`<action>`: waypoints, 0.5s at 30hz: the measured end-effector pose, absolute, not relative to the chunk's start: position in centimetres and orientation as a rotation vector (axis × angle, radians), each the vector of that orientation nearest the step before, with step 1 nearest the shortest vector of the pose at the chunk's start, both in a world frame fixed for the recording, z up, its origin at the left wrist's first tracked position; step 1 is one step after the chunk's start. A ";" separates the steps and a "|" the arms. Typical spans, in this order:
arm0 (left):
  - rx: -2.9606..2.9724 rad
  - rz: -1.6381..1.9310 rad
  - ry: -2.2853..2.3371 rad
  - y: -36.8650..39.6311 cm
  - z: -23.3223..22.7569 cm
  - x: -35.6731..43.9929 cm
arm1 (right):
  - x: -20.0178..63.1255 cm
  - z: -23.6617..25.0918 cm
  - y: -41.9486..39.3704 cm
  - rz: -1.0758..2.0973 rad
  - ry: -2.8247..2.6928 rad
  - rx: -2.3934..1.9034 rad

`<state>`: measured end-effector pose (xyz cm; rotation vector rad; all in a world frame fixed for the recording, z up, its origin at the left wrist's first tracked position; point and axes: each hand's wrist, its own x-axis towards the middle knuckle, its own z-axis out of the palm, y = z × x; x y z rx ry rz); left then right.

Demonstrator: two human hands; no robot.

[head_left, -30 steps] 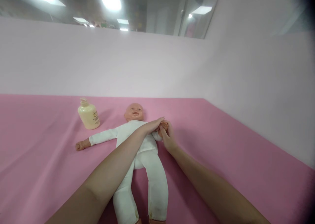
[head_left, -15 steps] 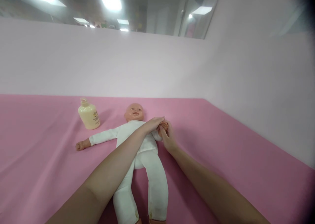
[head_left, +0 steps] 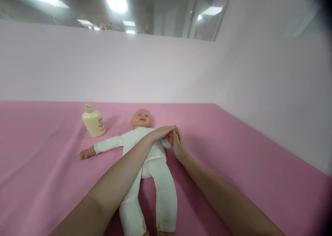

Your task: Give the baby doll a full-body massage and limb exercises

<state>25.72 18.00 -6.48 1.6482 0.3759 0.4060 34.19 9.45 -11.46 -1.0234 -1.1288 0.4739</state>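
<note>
Pink surface [head_left: 241, 166], well-apart wall edge [head_left: 275, 135] — left hand [head_left: 163, 132], right hand [head_left: 178, 148], clasping doll's hand [head_left: 170, 139]

Looks like childcare practice room, exact kind unclear to me. Before me: white-cloth baby doll [head_left: 155, 156] with shiny moulded head [head_left: 141, 117], pale-yellow plastic pump bottle [head_left: 94, 124], smooth pink surface [head_left: 233, 153]; bright rectangular lights [head_left: 116, 3] showing in wide glossy panel [head_left: 166, 14] along whitish wall [head_left: 116, 66].

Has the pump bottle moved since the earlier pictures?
No. Judged against the back edge of the pink surface, the pump bottle shows no visible shift.
</note>
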 end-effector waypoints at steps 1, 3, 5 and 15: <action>1.665 0.401 0.349 17.7 -6.1 25.5 | 34.3 -11.6 9.5 0.475 -1.106 -1.021; 1.687 0.392 0.299 17.3 -5.5 25.1 | 34.3 -11.7 9.6 0.456 -1.090 -1.032; 1.686 0.390 0.283 17.1 -5.2 24.9 | 34.3 -11.6 9.5 0.440 -1.095 -1.051; 1.745 0.460 0.234 17.9 -6.5 25.4 | 33.9 -10.6 8.8 0.488 -1.130 -1.105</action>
